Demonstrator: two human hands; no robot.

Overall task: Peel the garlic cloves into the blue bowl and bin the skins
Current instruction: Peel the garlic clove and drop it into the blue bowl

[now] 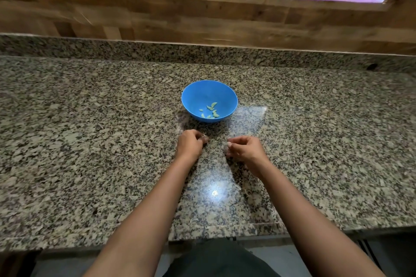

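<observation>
While curling left hand (191, 143) and right hand (243, 149) round unidentifiable bits (228, 145), best to pinch flimsy, likely feather-light skins (237, 186) edgewise.

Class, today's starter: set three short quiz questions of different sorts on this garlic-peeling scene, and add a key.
1. True or false: the blue bowl is empty.
2. Over the counter, where are the left hand and right hand? A) inside the bowl B) on the bowl's near side, towards the camera C) beyond the bowl
3. Fill in: the peeled cloves lie in the blue ____.
Key: 1 false; 2 B; 3 bowl.
</observation>
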